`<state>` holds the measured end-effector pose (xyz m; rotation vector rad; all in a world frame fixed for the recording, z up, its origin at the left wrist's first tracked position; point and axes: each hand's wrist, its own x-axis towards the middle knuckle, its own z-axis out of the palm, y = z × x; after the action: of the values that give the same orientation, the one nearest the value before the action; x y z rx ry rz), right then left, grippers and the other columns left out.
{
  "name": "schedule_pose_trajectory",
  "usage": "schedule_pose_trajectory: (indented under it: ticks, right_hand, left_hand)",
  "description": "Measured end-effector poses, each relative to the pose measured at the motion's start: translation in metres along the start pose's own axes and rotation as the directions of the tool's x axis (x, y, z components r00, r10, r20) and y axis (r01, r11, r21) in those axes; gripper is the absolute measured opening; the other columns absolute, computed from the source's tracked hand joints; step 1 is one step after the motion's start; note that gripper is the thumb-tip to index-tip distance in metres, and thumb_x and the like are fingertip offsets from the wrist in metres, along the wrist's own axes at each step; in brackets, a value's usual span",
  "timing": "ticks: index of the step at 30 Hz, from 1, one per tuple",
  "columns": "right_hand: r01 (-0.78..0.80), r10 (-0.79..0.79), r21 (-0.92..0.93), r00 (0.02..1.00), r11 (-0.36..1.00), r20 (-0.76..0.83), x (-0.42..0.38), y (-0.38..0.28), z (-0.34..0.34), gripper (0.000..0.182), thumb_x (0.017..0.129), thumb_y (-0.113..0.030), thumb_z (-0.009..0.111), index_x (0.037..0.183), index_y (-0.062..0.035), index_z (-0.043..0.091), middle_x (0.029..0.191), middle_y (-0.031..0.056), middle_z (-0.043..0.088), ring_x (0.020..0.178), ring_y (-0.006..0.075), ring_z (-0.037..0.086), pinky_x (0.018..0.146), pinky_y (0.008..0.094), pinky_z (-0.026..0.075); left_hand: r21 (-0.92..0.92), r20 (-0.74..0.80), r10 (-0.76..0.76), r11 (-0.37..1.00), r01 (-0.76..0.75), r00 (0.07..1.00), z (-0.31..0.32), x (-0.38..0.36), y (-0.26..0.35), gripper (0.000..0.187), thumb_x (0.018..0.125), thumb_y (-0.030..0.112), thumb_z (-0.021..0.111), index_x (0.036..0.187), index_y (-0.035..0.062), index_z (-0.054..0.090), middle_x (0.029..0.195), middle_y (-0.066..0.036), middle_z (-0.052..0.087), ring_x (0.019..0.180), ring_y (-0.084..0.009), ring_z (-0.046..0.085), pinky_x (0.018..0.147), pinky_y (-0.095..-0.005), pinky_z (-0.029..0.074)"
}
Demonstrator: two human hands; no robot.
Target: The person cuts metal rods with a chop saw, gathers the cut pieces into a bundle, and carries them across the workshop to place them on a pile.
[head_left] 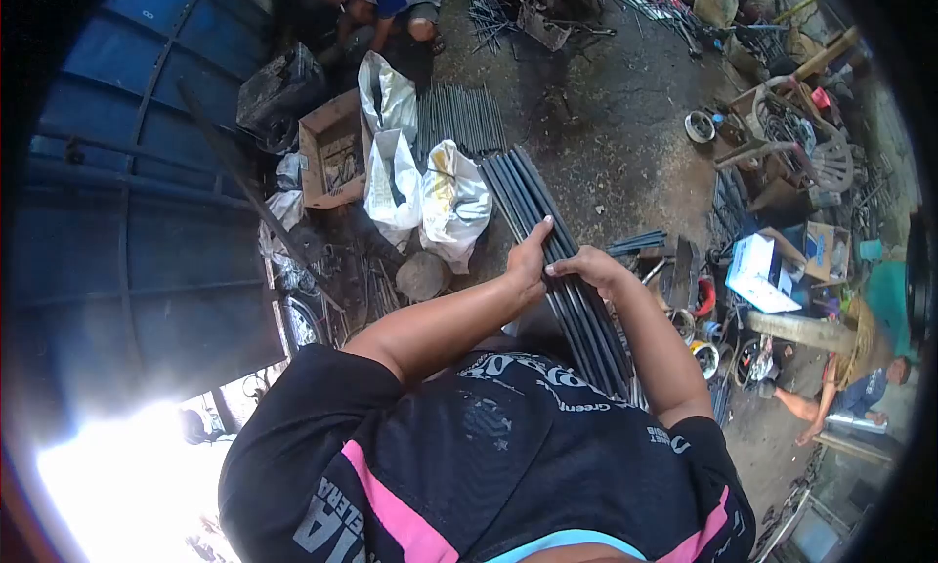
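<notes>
A bundle of long dark metal rods (586, 331) slants from the floor side toward my chest. My left hand (528, 260) is closed around the bundle's left side, its thumb lying along the top. From the right, my right hand (591, 268) grips the same bundle, its thumb over the rods close to the left hand. The undersides of the rods and most of my fingertips are hidden. Beyond the bundle's far end, a row of similar thin rods (459, 117) lies side by side on the floor.
White sacks (455, 207) and a cardboard box (332, 153) stand at left. A round stump (423, 276) sits nearby. A person (391, 1) crouches at the far left, and another person (850, 397) sits at right. Scrap, a broken chair (826, 158) and boxes crowd the right side.
</notes>
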<state>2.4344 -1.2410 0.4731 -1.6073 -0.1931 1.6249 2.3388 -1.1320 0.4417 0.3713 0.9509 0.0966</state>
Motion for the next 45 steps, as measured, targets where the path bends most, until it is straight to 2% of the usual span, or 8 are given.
schedule_pose_trajectory:
  ticks: [4, 15, 21, 23, 25, 30, 37, 45]
  right_hand:
    - [0.018, -0.015, -0.03, 0.997, 0.999, 0.075, 0.038, -0.043, -0.046, 0.04, 0.074, -0.021, 0.076, 0.102, 0.0062, 0.068, 0.089, 0.0138, 0.07, 0.076, 0.0224, 0.068, 0.072, 0.0345, 0.053]
    - [-0.089, 0.102, -0.117, 0.989, 0.989, 0.106, 0.125, -0.14, -0.157, 0.035, 0.076, -0.021, 0.073, 0.098, 0.0056, 0.066, 0.081, 0.0136, 0.068, 0.066, 0.0215, 0.067, 0.063, 0.0344, 0.054]
    - [-0.106, 0.115, -0.079, 0.985, 0.991, 0.128, 0.152, -0.175, -0.18, 0.037, 0.076, -0.021, 0.073, 0.101, 0.0057, 0.065, 0.081, 0.0133, 0.068, 0.067, 0.0214, 0.067, 0.064, 0.0348, 0.055]
    - [-0.111, 0.12, -0.073, 0.985, 0.991, 0.123, 0.162, -0.187, -0.185, 0.037, 0.076, -0.02, 0.073, 0.101, 0.0054, 0.065, 0.082, 0.0135, 0.068, 0.067, 0.0215, 0.067, 0.065, 0.0349, 0.055]
    - [-0.132, 0.14, -0.073, 0.982, 0.989, 0.125, 0.171, -0.198, -0.189, 0.049, 0.073, -0.024, 0.077, 0.108, 0.0083, 0.064, 0.091, 0.0169, 0.069, 0.078, 0.0246, 0.068, 0.074, 0.0358, 0.053]
    - [-0.167, 0.175, -0.079, 0.98, 0.983, 0.096, 0.205, -0.233, -0.19, 0.039, 0.076, -0.021, 0.073, 0.105, 0.0045, 0.064, 0.086, 0.0143, 0.069, 0.071, 0.0228, 0.068, 0.067, 0.0354, 0.055]
    - [-0.218, 0.225, -0.119, 0.973, 0.969, 0.05, 0.286, -0.328, -0.178, 0.041, 0.074, -0.022, 0.074, 0.104, 0.005, 0.064, 0.085, 0.0145, 0.068, 0.072, 0.0235, 0.068, 0.067, 0.0359, 0.055]
    - [-0.074, 0.085, -0.238, 0.996, 0.968, 0.038, 0.408, -0.436, -0.151, 0.038, 0.074, -0.024, 0.075, 0.098, 0.003, 0.066, 0.079, 0.0119, 0.067, 0.064, 0.0207, 0.067, 0.061, 0.0346, 0.055]
  left_hand:
    - [-0.032, -0.021, 0.043, 0.999, -0.043, 0.999, 0.031, 0.058, 0.028, 0.046, 0.085, 0.035, 0.07, 0.109, -0.0029, 0.061, 0.097, -0.014, 0.066, 0.083, -0.0258, 0.066, 0.075, -0.0402, 0.055]
    - [-0.099, -0.153, 0.037, 0.994, -0.053, 0.988, 0.128, 0.16, 0.09, 0.045, 0.087, 0.033, 0.068, 0.113, -0.0024, 0.059, 0.1, -0.013, 0.066, 0.087, -0.0256, 0.066, 0.079, -0.0401, 0.054]
    - [-0.08, -0.175, 0.055, 0.994, -0.07, 0.983, 0.142, 0.204, 0.114, 0.045, 0.087, 0.033, 0.068, 0.114, -0.0023, 0.059, 0.1, -0.013, 0.066, 0.087, -0.0252, 0.066, 0.079, -0.0402, 0.054]
    - [-0.016, -0.126, 0.054, 0.998, -0.057, 0.991, 0.147, 0.212, 0.127, 0.05, 0.09, 0.039, 0.062, 0.121, 0.0, 0.054, 0.112, -0.016, 0.063, 0.1, -0.0299, 0.063, 0.09, -0.0446, 0.05]
    - [-0.033, -0.118, 0.031, 0.999, -0.035, 0.992, 0.156, 0.217, 0.141, 0.049, 0.09, 0.039, 0.062, 0.121, 0.0002, 0.055, 0.111, -0.016, 0.063, 0.099, -0.0297, 0.063, 0.089, -0.0441, 0.051]
    - [-0.069, -0.134, -0.008, 0.998, -0.001, 0.991, 0.158, 0.248, 0.178, 0.047, 0.091, 0.037, 0.062, 0.119, 0.0008, 0.055, 0.109, -0.016, 0.063, 0.098, -0.0289, 0.063, 0.089, -0.0429, 0.051]
    - [-0.158, -0.107, -0.021, 0.987, 0.004, 0.994, 0.153, 0.312, 0.276, 0.046, 0.09, 0.036, 0.064, 0.118, 0.0004, 0.056, 0.106, -0.015, 0.065, 0.094, -0.028, 0.065, 0.085, -0.0416, 0.053]
    - [-0.113, -0.112, 0.18, 0.975, -0.192, 0.977, 0.143, 0.378, 0.425, 0.05, 0.088, 0.036, 0.067, 0.115, -0.0051, 0.057, 0.102, -0.016, 0.065, 0.088, -0.0266, 0.066, 0.081, -0.0392, 0.054]
